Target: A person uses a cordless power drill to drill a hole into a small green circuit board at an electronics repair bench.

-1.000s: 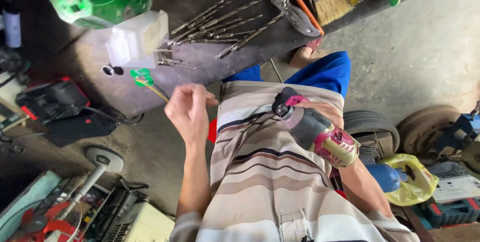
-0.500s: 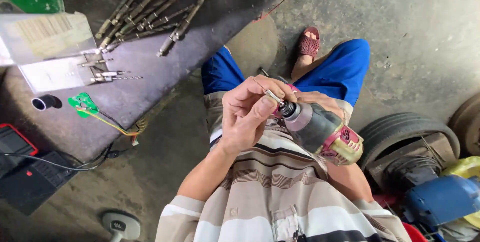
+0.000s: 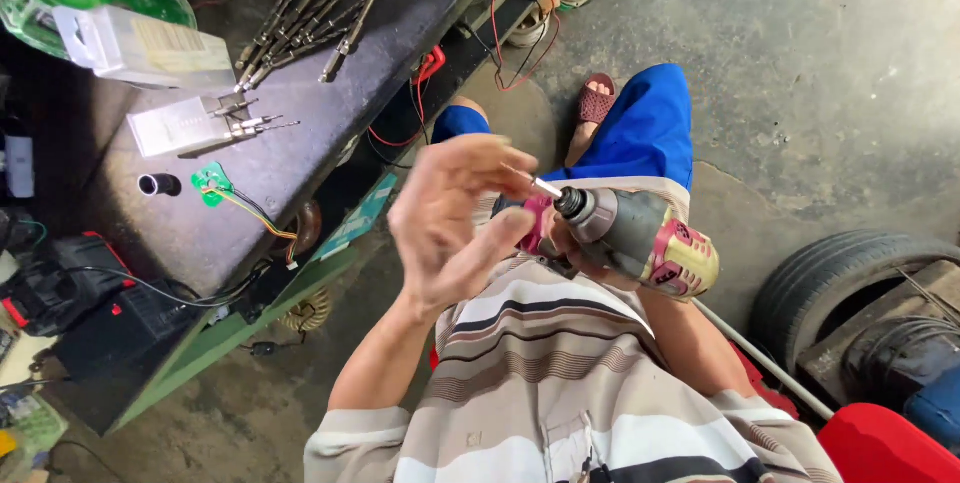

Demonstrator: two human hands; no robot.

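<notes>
Concrete floor; left hand fingertips on bit; right hand gripping drill

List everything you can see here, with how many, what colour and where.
power drill: one, grey and magenta, over the lap
bit: one, silver, in the drill's chuck
long drill bits: several, dark metal, on the black bench
small circuit board: one, green, bench edge
clear plastic boxes: two, on the bench
tyre: one, black, floor at right
left hand: open, fingertips at the bit
right hand: gripping the drill, mostly hidden
</notes>
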